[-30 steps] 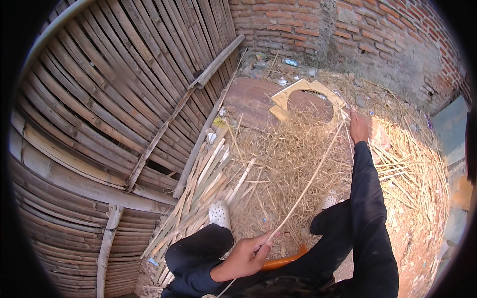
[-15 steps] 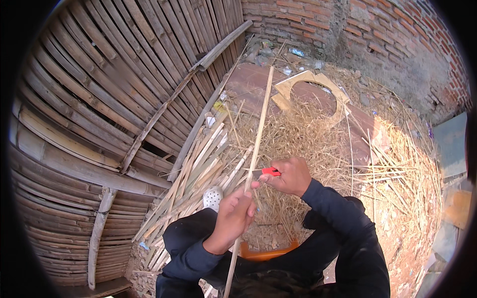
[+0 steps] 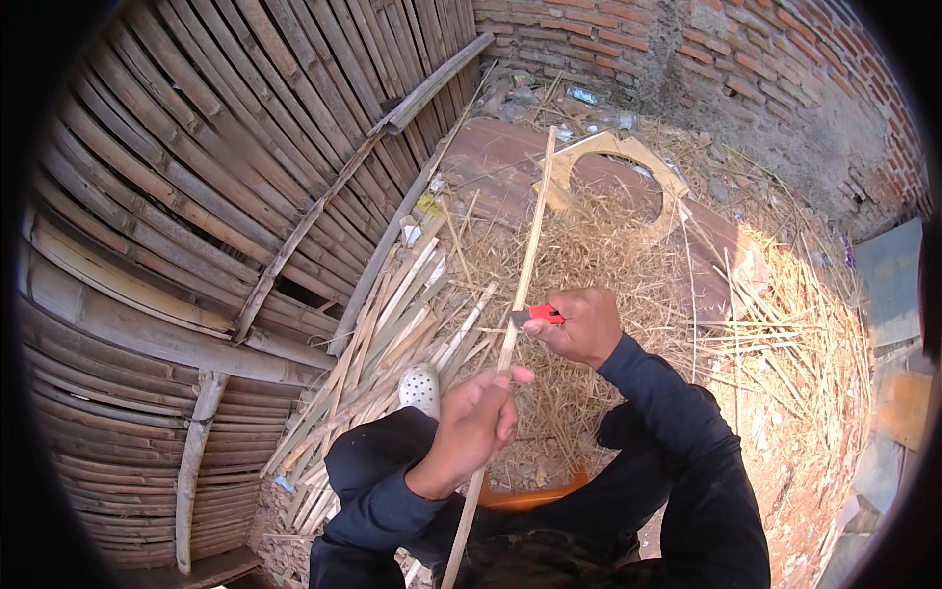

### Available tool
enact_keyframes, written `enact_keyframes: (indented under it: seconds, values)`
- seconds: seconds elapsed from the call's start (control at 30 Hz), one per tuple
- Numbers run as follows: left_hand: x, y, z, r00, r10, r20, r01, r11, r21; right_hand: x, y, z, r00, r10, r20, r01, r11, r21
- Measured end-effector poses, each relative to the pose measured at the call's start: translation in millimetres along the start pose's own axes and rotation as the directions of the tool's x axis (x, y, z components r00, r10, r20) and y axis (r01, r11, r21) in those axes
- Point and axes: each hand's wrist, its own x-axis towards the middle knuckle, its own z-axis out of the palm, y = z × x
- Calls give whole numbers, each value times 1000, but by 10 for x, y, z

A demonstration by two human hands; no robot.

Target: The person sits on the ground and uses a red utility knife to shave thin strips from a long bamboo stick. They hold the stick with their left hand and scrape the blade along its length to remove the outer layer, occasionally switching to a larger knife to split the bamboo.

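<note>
A long, pale bamboo strip (image 3: 535,231) runs up and away from my lap, leaning slightly right at its far end. My left hand (image 3: 469,427) is closed round its lower part, with the index finger stretched out beside it. Farther up, my right hand (image 3: 581,329) grips a red-handled knife (image 3: 543,314). Its short, dark blade lies against the strip's right side, above my left hand. Part of the knife's handle is hidden inside my fingers.
Split bamboo strips (image 3: 368,363) lie heaped at the left beside a white clog (image 3: 420,388). Shavings (image 3: 599,255) cover the ground ahead, near a cut-out board (image 3: 628,147). A bamboo wall (image 3: 226,137) rises at left, a brick wall (image 3: 746,59) behind. An orange stool edge (image 3: 530,498) shows between my legs.
My right hand and the knife have moved slightly up and right along the strip, away from my left hand. The strip's far end has swung a little to the right.
</note>
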Motion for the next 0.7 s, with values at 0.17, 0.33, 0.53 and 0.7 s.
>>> enact_keyframes:
  seconds: [0.17,0.33,0.53,0.7]
  values:
    - [5,-13,-25,999,-38,15,40,984,-176,-130,-218,84,995,-92,-25,94,990,105]
    - [-32,-70,14,996,-78,35,85,953,-290,-8,16,47,999,43,32,-42,998,-41]
    - [-23,-127,-43,994,-80,74,102,922,-374,-116,-230,49,996,-83,25,82,996,16]
    - [-60,-119,26,994,-85,74,100,965,-242,30,155,56,998,56,-28,-58,997,-46]
